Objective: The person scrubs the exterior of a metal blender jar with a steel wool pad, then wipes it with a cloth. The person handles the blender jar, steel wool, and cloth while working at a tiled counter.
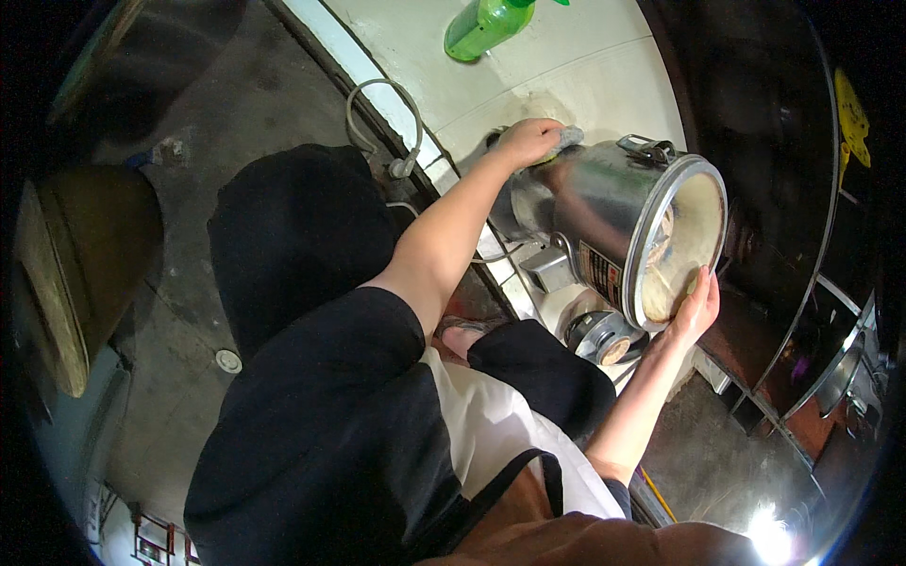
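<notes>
A stainless-steel cylindrical vessel [594, 191] lies tilted on its side, its round pale mouth facing right. A metal latch, a small steel box and a label with writing are on its side wall. My left hand [531, 141] presses a grey scrubbing pad or cloth [568, 138] against the vessel near its far end; some yellow shows under the pad. My right hand [694, 311] grips the lower edge of the vessel's rim. Below the vessel is a round metal part [601, 336] with a tan disc at its centre. The inside of the vessel is partly visible.
A green spray bottle [488, 28] stands on the pale tiled surface [601, 78] beyond the vessel. A grey cable with a plug [402, 167] lies at that surface's edge. At the left is a brown rounded object [99, 233]; dark glossy panels [764, 141] are at the right.
</notes>
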`<state>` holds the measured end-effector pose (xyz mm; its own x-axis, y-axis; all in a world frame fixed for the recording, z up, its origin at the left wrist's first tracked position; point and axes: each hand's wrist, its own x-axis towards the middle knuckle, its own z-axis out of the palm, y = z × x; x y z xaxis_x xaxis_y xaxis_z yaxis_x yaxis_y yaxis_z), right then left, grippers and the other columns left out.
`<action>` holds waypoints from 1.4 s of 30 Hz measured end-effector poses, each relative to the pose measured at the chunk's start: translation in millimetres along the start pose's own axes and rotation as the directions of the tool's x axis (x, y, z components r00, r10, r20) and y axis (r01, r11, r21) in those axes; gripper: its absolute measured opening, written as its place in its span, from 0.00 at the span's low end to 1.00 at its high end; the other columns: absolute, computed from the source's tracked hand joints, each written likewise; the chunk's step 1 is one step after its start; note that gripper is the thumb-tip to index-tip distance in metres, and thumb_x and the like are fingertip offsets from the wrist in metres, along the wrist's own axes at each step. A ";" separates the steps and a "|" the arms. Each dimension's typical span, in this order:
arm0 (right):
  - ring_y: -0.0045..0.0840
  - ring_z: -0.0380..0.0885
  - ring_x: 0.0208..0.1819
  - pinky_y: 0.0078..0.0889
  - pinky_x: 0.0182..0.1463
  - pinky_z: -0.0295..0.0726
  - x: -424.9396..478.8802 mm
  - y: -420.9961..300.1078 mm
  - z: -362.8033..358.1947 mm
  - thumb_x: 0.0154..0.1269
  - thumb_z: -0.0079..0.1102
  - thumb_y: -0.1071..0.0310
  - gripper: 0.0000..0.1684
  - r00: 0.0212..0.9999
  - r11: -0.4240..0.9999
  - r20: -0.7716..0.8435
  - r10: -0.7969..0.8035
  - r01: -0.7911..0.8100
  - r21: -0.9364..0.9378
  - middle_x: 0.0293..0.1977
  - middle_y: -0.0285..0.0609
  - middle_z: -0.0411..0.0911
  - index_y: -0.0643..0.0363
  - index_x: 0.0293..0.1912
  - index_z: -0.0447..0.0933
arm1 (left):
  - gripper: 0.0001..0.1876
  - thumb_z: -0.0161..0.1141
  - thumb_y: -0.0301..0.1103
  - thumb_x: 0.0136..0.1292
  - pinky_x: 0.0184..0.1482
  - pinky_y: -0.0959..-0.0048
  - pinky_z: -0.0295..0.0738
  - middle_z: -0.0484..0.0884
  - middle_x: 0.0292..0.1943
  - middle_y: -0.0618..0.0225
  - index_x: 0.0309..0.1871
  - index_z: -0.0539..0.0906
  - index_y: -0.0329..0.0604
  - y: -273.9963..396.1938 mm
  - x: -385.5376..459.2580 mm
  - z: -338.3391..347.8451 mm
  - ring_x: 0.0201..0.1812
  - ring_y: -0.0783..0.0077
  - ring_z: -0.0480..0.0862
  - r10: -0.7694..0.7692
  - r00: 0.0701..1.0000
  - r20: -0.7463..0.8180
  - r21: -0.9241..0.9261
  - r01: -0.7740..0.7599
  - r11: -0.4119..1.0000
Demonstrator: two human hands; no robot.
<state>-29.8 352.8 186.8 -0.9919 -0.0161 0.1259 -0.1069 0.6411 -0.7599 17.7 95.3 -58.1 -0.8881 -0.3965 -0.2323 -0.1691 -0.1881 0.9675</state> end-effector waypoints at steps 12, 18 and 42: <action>0.15 0.72 0.33 0.18 0.39 0.70 4.3 9.4 -0.7 0.62 0.56 0.64 0.15 0.999 0.999 0.031 -0.027 0.026 0.035 0.34 0.36 0.78 0.67 0.42 0.76 | 0.18 0.47 0.38 0.57 0.52 0.62 0.69 0.78 0.47 0.52 0.48 0.77 0.43 -47.6 -33.8 -13.8 0.50 0.53 0.76 -0.047 0.959 -0.281 0.322 0.140 0.936; 0.15 0.72 0.30 0.18 0.37 0.70 3.5 9.9 3.3 0.60 0.57 0.65 0.14 0.998 0.998 -0.026 -0.055 0.056 0.019 0.30 0.35 0.78 0.67 0.40 0.77 | 0.15 0.49 0.35 0.57 0.47 0.65 0.70 0.80 0.40 0.50 0.44 0.77 0.36 -13.6 -59.2 -21.8 0.44 0.56 0.79 -0.089 0.898 -0.431 -0.048 0.076 0.996; 0.44 0.78 0.39 0.57 0.36 0.77 -96.1 -12.3 22.3 0.54 0.46 0.57 0.27 0.846 0.624 0.303 0.438 -0.529 0.576 0.43 0.51 0.75 0.63 0.51 0.67 | 0.30 0.64 0.47 0.44 0.46 0.72 0.73 0.81 0.41 0.61 0.49 0.75 0.37 194.1 -41.0 3.4 0.41 0.70 0.79 0.282 0.946 0.159 0.058 -0.294 0.954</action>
<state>65.3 329.3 169.9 -0.9071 0.0347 -0.4196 0.4186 -0.0333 -0.9076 19.8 78.2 139.5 -0.9558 -0.2857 0.0690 0.0753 -0.0111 0.9971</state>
